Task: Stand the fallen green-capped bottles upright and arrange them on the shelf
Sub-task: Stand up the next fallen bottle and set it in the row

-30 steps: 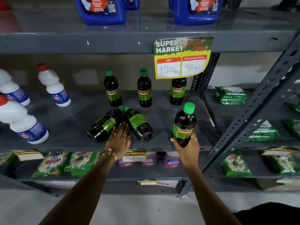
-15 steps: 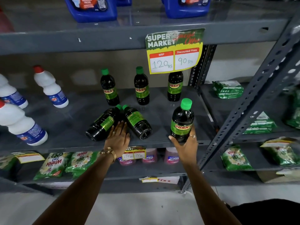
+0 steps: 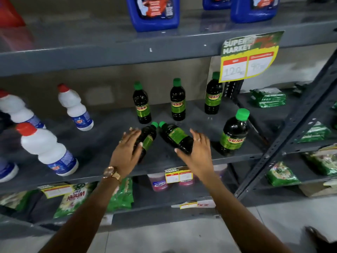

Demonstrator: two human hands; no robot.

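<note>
Dark glossy plastic bottles, green screw caps, green-yellow labels. Smooth grey metal shelf, slotted steel uprights, pale tiled floor below. Two fallen bottles lay caps nearly touching, in a V. Left hand spread open, fingers draped over left fallen bottle, not closed. Right hand open too, fingers on right fallen bottle. Upright bottle stood free just right of right hand; three upright bottles beyond both hands.
</note>
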